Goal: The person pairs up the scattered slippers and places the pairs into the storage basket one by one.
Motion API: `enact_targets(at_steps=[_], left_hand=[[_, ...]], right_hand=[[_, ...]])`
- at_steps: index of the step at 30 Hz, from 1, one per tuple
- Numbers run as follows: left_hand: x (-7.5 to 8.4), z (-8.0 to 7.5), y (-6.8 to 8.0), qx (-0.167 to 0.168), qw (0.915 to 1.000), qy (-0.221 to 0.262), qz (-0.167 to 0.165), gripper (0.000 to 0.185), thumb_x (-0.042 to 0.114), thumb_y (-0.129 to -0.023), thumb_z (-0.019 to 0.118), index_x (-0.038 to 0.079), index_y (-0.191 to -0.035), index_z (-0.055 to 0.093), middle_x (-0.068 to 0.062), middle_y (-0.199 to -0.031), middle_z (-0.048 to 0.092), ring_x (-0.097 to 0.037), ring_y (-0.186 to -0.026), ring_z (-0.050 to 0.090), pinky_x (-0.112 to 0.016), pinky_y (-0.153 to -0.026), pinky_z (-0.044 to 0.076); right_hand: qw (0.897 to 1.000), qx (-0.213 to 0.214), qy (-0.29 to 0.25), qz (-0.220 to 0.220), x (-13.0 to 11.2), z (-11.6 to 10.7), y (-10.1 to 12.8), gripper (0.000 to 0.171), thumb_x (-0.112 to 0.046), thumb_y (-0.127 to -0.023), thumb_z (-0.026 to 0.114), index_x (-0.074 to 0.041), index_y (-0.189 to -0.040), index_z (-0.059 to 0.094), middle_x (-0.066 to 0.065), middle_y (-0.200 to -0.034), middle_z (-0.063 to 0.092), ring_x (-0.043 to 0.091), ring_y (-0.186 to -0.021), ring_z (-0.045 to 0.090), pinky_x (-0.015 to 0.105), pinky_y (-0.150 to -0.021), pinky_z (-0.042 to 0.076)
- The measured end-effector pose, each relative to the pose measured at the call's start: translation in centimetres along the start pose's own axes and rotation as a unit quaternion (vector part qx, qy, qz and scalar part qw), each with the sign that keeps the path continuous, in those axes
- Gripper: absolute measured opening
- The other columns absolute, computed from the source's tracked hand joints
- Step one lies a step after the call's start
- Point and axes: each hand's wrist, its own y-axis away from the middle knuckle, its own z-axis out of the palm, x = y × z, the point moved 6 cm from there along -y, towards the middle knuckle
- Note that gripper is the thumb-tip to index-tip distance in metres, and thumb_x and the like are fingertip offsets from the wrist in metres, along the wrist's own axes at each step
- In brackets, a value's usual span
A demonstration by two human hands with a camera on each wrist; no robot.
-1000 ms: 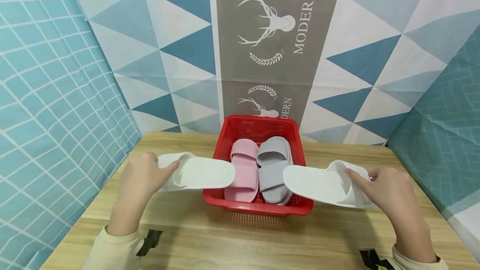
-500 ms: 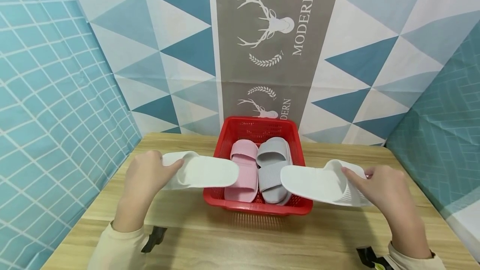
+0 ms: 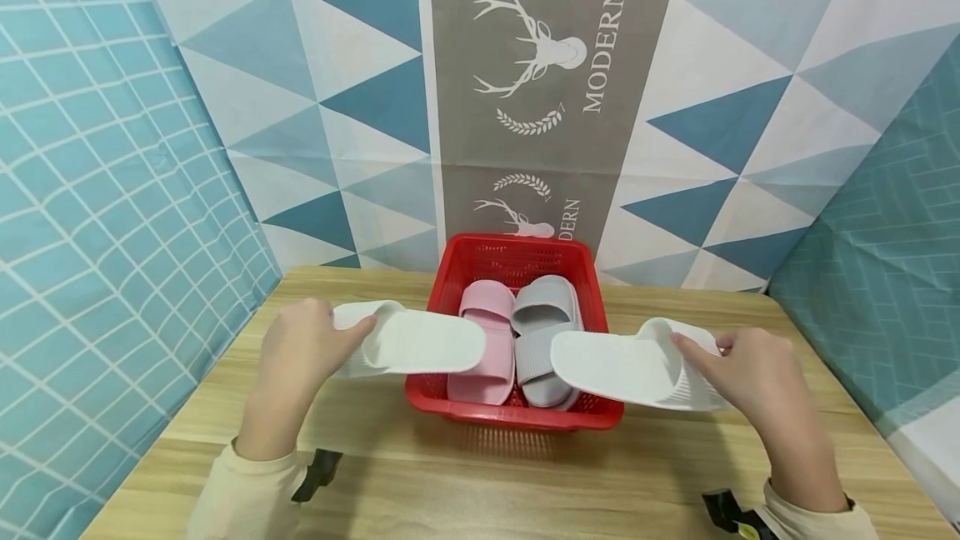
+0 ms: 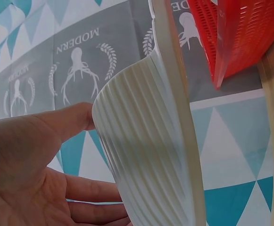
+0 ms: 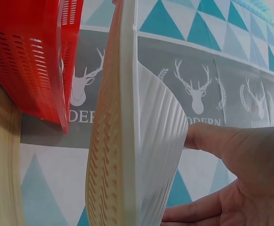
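Over the wooden table (image 3: 480, 482), each hand holds one white slipper by its ribbed strap end, heels pointing inward toward the red basket (image 3: 517, 417). The left hand (image 3: 303, 352) has its thumb curled over the strap of the left white slipper (image 3: 420, 347), fingers wrapped beneath; the right hand (image 3: 746, 365) pinches the right white slipper (image 3: 622, 369) the same way, thumb on top. Both slippers hang level above the basket's side rims. Inside, a pink slipper (image 3: 483, 340) and a grey slipper (image 3: 542, 332) lie side by side, filling most of the floor. To my eye, doing this well means keeping the soles flat and the grip firm at the strap, and lowering them onto the pair below without catching the mesh rim.
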Motion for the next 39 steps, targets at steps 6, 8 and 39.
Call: enact_targets(at_steps=[6, 8, 39], left_hand=[[0.3, 0.2, 0.0, -0.006, 1.0000, 0.000, -0.003, 0.056, 0.046, -0.081, 0.067, 0.010, -0.053, 0.035, 0.002, -0.052, 0.025, -0.014, -0.052, 0.030, -0.026, -0.046, 0.022], [0.4, 0.2, 0.0, -0.007, 1.0000, 0.000, -0.005, 0.055, 0.046, -0.081, 0.067, 0.010, -0.054, 0.037, 0.002, -0.052, 0.026, -0.015, -0.052, 0.031, -0.027, -0.046, 0.023], [1.6, 0.7, -0.1, -0.018, 0.9996, 0.016, 0.012, 0.052, 0.042, -0.083, 0.067, 0.008, -0.053, 0.041, 0.000, -0.050, 0.028, -0.013, -0.048, 0.030, -0.025, -0.046, 0.025]], right_hand=[[1.000, -0.009, -0.008, 0.010, -0.5, 0.1, -0.1, 0.060, -0.060, -0.086, 0.056, -0.013, -0.051, 0.045, -0.003, -0.052, 0.031, 0.018, -0.062, 0.041, 0.026, -0.051, 0.028], [1.000, -0.009, -0.007, 0.009, -0.7, 0.0, -0.1, 0.060, -0.059, -0.086, 0.056, -0.012, -0.051, 0.045, -0.003, -0.052, 0.031, 0.019, -0.062, 0.041, 0.026, -0.051, 0.027], [1.000, 0.013, -0.009, 0.000, -3.8, -0.5, 0.4, 0.059, -0.053, -0.086, 0.062, -0.012, -0.049, 0.039, -0.003, -0.050, 0.026, 0.016, -0.056, 0.035, 0.025, -0.049, 0.025]])
